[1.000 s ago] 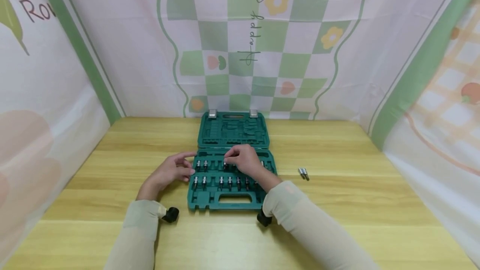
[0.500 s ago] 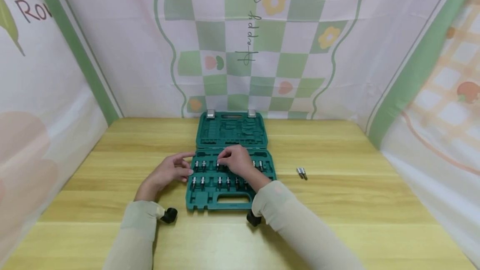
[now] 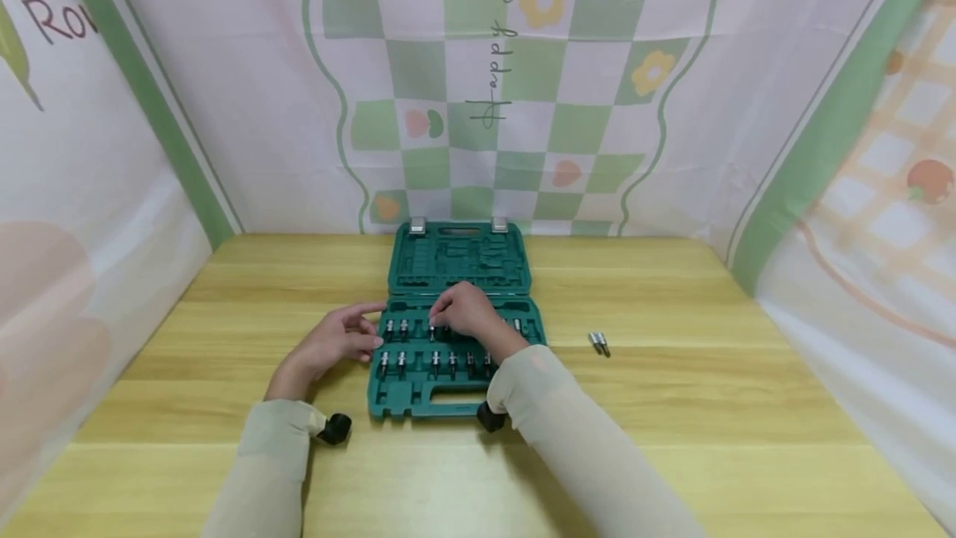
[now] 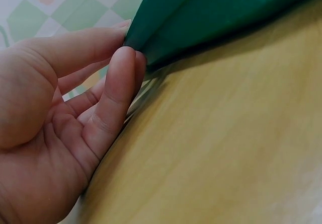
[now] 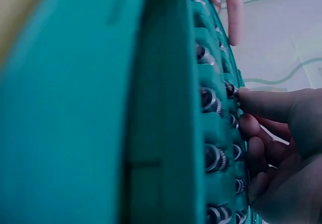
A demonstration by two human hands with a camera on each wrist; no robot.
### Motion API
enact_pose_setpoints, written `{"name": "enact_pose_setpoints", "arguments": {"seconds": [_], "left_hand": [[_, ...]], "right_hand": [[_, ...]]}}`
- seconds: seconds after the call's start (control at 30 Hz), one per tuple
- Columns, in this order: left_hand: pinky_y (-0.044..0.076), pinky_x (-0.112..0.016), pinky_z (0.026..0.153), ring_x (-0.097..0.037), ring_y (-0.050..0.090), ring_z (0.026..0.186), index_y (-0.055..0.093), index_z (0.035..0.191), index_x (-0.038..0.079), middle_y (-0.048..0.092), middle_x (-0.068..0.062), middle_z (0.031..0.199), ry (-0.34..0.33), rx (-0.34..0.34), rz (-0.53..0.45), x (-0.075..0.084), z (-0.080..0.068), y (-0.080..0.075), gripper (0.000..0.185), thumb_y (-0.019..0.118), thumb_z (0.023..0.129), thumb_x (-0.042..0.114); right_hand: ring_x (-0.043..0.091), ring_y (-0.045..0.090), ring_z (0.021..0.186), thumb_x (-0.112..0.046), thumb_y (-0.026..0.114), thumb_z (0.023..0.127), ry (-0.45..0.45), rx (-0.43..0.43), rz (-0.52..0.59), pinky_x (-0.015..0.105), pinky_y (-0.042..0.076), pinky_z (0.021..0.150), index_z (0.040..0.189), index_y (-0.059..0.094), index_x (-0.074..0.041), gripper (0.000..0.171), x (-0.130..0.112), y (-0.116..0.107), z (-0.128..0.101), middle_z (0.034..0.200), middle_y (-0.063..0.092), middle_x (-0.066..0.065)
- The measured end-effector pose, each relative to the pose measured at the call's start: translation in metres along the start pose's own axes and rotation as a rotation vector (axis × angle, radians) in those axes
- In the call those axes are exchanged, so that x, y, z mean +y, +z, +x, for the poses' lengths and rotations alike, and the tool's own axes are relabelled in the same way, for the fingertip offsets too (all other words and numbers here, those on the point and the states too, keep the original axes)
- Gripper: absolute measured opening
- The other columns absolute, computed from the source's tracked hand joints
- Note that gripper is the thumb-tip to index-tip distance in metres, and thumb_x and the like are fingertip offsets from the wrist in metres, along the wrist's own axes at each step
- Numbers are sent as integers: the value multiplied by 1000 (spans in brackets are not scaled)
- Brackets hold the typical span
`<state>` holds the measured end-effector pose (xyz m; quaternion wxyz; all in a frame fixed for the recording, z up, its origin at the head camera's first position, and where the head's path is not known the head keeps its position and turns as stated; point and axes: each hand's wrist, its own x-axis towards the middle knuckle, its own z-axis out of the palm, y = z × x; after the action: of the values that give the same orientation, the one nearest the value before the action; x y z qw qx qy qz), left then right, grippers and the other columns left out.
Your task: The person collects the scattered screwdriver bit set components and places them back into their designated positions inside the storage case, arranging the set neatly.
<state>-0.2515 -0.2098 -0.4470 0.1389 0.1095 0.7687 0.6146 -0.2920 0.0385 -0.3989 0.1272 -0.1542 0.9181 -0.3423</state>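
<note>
An open green plastic case (image 3: 409, 402) lies on the table, with rows of silver-headed bit sockets (image 3: 453, 364) in its lower tray. At the upper row, the fingertips and thumb of my right hand (image 3: 472, 311) pinch one bit socket (image 3: 431, 330). Its round end (image 5: 232, 90) shows against the fingertip in the right wrist view, in line with neighbouring sockets. My left hand (image 3: 329, 344) is at the case's left side, fingers loosely bent and spread. In the left wrist view its fingertips touch the case's green outer wall (image 4: 201, 27).
Two loose bit sockets (image 3: 599, 344) lie side by side on the wooden table (image 3: 672, 413), right of the case. The raised lid (image 3: 401, 260), with two metal latches, stands at the back before a patterned cloth (image 3: 418, 69). Cloth hangs on both sides too.
My right hand has slid left along the upper row with the pinched bit socket, then stayed near one slot. The left hand keeps its place at the case. The head view has shifted slightly.
</note>
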Motion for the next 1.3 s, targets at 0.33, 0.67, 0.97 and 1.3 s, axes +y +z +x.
{"name": "enact_pose_setpoints", "arguments": {"seconds": [0.33,0.67,0.97,1.3], "left_hand": [[57,-34,69,-27,62,80,41,147,5,55,-18,100,6,-3,-18,0,0,0,62,66,91,2],[57,-36,71,-28,62,82,42,147,9,56,-18,101,-17,4,-10,0,1,1,61,66,91,3],[57,-36,71,-28,62,81,42,147,9,56,-18,101,-26,7,-22,3,0,1,61,66,91,2],[57,-36,71,-28,62,81,43,147,9,56,-18,101,-27,13,-8,3,0,1,60,66,91,3]], "right_hand": [[17,58,81,-15,74,88,27,-39,5,33,51,71,86,75,-11,4,-1,-2,3,92,65,-2],[17,57,77,-18,74,88,30,-20,-32,34,50,70,83,69,-14,8,-2,0,2,90,63,-2],[19,58,85,-20,69,93,15,-31,76,37,50,75,100,69,-11,11,5,1,3,101,63,2],[19,58,85,-18,68,93,-14,-80,164,37,50,75,107,68,-9,17,9,-4,-1,98,62,3]]}}
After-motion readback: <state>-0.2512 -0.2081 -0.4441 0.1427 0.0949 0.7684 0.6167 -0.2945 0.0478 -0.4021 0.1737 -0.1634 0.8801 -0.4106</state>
